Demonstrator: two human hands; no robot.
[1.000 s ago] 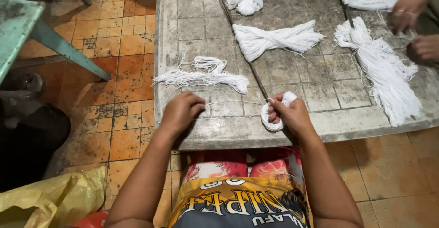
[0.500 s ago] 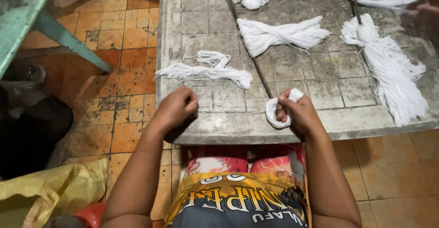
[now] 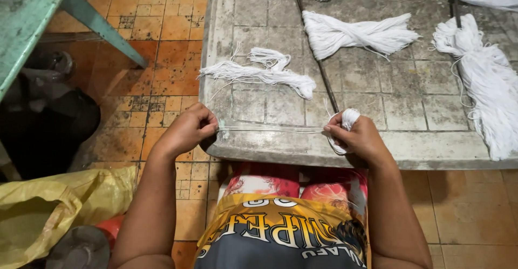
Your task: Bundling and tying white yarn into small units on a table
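Since the earlier frame, hands were drawn apart: left hand (image 3: pixel 186 131) and right hand (image 3: pixel 359 137), clamped on white string (image 3: pixel 270 130), stretched below finished bundle (image 3: pixel 259 73); coil (image 3: pixel 348 120) remains.

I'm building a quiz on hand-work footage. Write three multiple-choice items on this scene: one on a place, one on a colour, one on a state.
1. Where is the small wound bundle of string?
A. In the right hand
B. On the floor
C. On the green table

2. What colour is the crumpled sack at lower left?
A. Blue
B. Yellow
C. White

3. How does the strand between the hands run?
A. Slack in a heap
B. Knotted round a table leg
C. Stretched straight

Answers:
1 A, the right hand clasps the small wound bundle at the edge of the grey tiled table.
2 B, the sack is yellow.
3 C, the strand runs straight from the left hand to the right.
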